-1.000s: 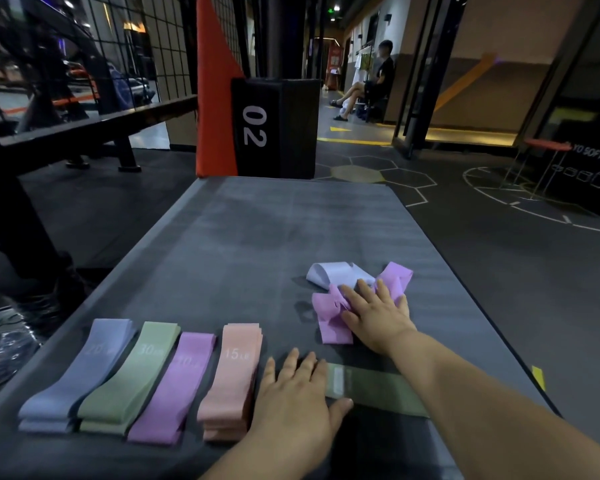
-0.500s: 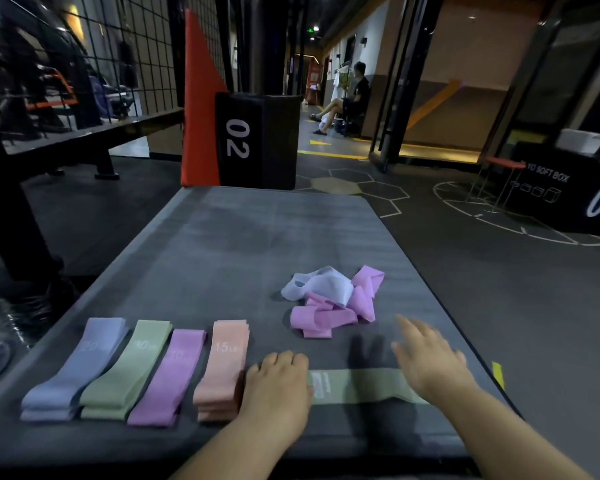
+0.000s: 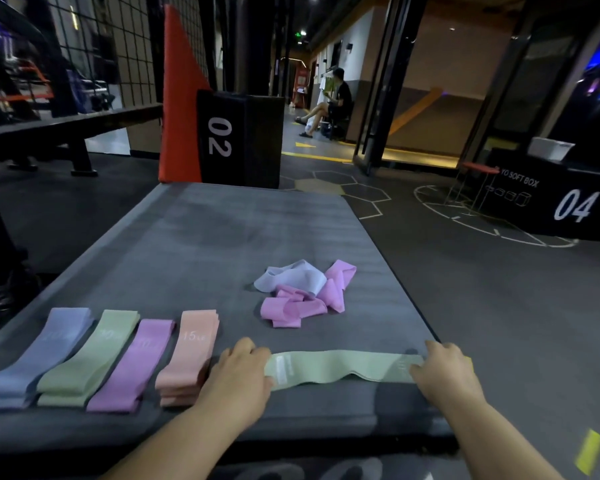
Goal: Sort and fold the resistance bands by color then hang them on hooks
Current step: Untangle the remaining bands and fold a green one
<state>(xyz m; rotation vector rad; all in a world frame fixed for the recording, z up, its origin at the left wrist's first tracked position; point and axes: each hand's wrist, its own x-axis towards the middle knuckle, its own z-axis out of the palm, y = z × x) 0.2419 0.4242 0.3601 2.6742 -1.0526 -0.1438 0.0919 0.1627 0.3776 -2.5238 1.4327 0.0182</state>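
Observation:
A green resistance band (image 3: 340, 367) lies stretched flat across the near edge of the grey mat (image 3: 229, 244). My left hand (image 3: 238, 370) holds its left end and my right hand (image 3: 442, 372) holds its right end, fingers curled over the fabric. To the left sit four flat stacks in a row: blue-grey (image 3: 39, 356), green (image 3: 90, 356), purple (image 3: 136, 363) and peach (image 3: 189, 355). Behind the stretched band lies a loose heap with a pale blue band (image 3: 291, 280) and crumpled pink bands (image 3: 302, 304).
A black soft box marked 02 (image 3: 239, 136) and an orange pad (image 3: 179, 98) stand beyond the mat's far end. Another box marked 04 (image 3: 551, 199) sits on the floor at right. A bench (image 3: 66, 129) runs along the left. A person sits far down the corridor.
My right hand left the pink heap and came back to the green band's right end. The band is now drawn out longer between both hands.

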